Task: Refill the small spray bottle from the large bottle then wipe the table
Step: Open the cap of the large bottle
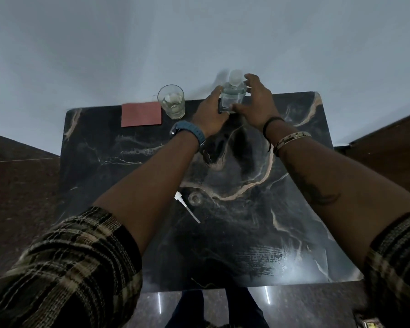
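Note:
The large clear bottle (231, 97) with a white cap stands at the far edge of the black marble table (258, 221). My left hand (210, 116) grips its lower left side. My right hand (255, 100) curls round its right side, thumb across the front and fingers up near the shoulder. Nearer to me, mid-table, the small clear spray bottle (195, 199) stands open-topped, seen from above. Its white pump head with dip tube (186, 207) lies flat just left of it. A red cloth (141, 114) lies at the far left of the table.
A drinking glass (171, 101) holding some clear liquid stands between the red cloth and the large bottle. A pale wall rises right behind the table's far edge. Dark floor shows on both sides, and my legs are at the near edge.

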